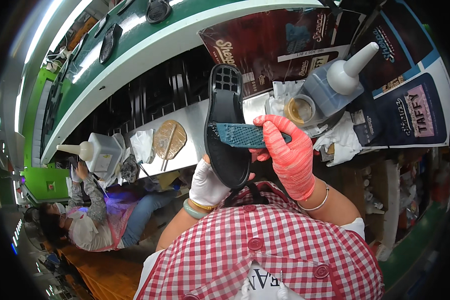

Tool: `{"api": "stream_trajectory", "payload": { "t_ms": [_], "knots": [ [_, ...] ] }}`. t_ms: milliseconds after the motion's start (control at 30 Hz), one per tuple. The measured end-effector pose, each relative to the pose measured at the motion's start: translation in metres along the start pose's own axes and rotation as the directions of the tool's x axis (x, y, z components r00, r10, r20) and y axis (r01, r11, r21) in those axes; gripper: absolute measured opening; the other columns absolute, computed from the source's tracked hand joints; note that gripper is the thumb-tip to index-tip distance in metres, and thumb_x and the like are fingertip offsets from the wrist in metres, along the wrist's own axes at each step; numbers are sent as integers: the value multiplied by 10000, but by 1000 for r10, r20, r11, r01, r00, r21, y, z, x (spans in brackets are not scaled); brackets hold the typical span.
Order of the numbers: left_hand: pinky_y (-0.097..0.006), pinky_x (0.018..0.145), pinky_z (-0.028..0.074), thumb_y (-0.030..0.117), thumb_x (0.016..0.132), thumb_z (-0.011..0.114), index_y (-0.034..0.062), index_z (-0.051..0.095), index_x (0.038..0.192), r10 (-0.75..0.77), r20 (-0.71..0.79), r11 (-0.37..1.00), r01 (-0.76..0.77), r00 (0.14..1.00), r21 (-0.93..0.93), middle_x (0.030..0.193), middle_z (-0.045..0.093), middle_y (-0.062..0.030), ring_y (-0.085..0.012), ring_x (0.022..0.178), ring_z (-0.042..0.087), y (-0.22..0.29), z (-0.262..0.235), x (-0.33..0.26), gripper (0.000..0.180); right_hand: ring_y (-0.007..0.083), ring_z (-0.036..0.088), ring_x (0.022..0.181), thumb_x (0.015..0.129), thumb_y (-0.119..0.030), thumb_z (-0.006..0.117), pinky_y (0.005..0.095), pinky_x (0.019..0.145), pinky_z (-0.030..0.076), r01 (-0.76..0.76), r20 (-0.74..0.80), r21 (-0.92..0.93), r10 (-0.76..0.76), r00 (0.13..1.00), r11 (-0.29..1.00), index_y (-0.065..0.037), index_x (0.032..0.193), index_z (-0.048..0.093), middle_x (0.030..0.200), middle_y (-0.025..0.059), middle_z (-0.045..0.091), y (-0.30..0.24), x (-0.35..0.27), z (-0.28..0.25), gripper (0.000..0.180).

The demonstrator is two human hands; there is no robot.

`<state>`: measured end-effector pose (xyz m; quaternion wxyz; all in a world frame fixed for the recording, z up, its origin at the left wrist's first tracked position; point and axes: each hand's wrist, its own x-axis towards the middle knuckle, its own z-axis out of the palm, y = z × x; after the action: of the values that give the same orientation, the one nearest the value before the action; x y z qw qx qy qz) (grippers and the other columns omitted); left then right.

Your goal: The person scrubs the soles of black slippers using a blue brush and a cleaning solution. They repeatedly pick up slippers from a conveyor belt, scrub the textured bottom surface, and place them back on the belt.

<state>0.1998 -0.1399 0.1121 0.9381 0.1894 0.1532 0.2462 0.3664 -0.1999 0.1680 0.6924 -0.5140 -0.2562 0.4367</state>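
My left hand, in a white glove, grips a black shoe sole by its lower part, fingers curled around the edge. The sole stands nearly upright in front of my chest, its cell-patterned end at the top. In my right hand, which wears a red-pink glove, is a flat teal brush with a textured surface. The brush lies across the middle of the sole, and its far end meets the sole near the left rim. Part of my left hand is hidden behind the sole.
A squeeze bottle and a small cup stand right of the sole. Left lie a round lid with sticks and another bottle. A green conveyor carrying soles runs beyond. A co-worker sits left.
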Motion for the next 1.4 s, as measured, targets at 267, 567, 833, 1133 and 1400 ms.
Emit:
{"api": "stream_trajectory", "payload": {
  "t_ms": [267, 567, 833, 1133, 1400],
  "knots": [
    [-527, 962, 420, 462, 772, 680, 70, 294, 1391, -31, 56, 997, 27, 998, 79, 1371, 384, -154, -367, 1261, 391, 1, 10, -2, 828, 88, 616, 624, 925, -173, 541, 188, 507, 470, 128, -62, 4, -127, 990, 992, 3, 1016, 625, 802, 60, 645, -13, 13, -6, 215],
    [-488, 916, 482, 450, 681, 768, 63, 315, 1369, -107, -56, 985, 114, 993, 131, 1307, 435, -152, -362, 1220, 438, 0, 15, -8, 910, 87, 619, 624, 926, -158, 528, 187, 504, 470, 166, -72, 5, -165, 984, 986, -3, 979, 624, 783, 58, 643, -29, 37, -12, 190],
    [-492, 909, 477, 452, 773, 682, 83, 309, 1383, -67, 14, 996, 66, 998, 53, 1349, 403, -160, -363, 1225, 435, -1, 6, -6, 805, 83, 603, 581, 910, -166, 542, 185, 475, 451, 54, 18, -77, -53, 998, 996, 2, 946, 634, 703, 33, 607, -25, 25, -14, 195],
    [-496, 919, 457, 522, 847, 545, 87, 338, 1374, -38, -16, 998, 39, 999, 58, 1348, 422, -164, -337, 1206, 462, -3, 3, -1, 715, 96, 617, 622, 918, -179, 544, 197, 510, 474, -112, 47, -45, 114, 992, 993, -7, 979, 635, 795, 66, 642, -15, 0, -12, 203],
    [-480, 890, 472, 558, 891, 431, 107, 383, 1343, -31, -25, 999, 30, 999, -38, 1293, 481, -114, -274, 1131, 513, -3, -6, 6, 641, 88, 622, 622, 919, -157, 530, 199, 514, 466, -159, 103, -120, 172, 980, 980, -3, 971, 635, 763, 68, 639, -14, -15, -10, 193]
  ]
}}
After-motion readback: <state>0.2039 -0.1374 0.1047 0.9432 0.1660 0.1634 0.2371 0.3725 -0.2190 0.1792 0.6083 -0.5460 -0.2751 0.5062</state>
